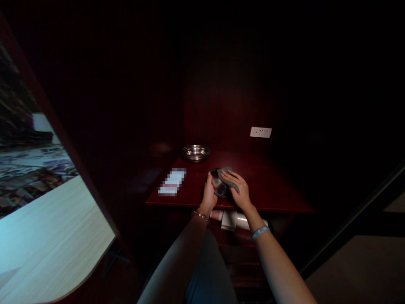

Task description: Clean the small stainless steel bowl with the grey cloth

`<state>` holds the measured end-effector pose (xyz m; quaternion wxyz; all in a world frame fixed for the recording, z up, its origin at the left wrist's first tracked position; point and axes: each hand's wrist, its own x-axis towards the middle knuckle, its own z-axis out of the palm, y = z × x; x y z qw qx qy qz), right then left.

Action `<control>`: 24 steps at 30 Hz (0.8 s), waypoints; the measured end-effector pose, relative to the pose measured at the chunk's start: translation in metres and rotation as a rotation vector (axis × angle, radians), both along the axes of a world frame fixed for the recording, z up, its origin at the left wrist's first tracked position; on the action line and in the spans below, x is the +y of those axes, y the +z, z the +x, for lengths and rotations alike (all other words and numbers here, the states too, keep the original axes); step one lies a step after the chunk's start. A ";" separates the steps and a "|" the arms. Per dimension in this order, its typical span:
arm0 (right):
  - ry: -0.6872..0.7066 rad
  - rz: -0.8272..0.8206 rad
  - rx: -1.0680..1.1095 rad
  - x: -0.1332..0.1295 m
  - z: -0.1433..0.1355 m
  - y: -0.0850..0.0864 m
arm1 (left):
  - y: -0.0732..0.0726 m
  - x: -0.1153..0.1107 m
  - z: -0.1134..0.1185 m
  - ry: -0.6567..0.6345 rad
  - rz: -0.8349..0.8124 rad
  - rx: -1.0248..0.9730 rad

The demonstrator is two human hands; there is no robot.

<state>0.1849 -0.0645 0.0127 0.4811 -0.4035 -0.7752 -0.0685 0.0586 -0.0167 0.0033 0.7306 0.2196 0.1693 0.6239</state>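
Observation:
My left hand (209, 192) grips the near left rim of a shiny metal bowl (218, 182), thumb over its edge. Pressed against the bowl's right side is a grey cloth (232, 184), with my right hand (238, 188) closed over it. The bowl is just above or on the dark red shelf (259, 181); I cannot tell whether it touches. Behind it, at the back left, sits a stack of metal bowls (195, 153).
A blurred-out pale card or paper (172, 182) lies on the shelf's left. A white socket plate (260, 132) is on the back wall. Below the shelf lies a white roll-like item (242, 220). A light wooden tabletop (53, 240) stands at left, beyond the dark side panel.

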 end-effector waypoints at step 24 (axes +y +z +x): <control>-0.060 0.025 0.013 -0.005 0.000 -0.002 | -0.001 0.004 -0.005 -0.058 -0.004 -0.066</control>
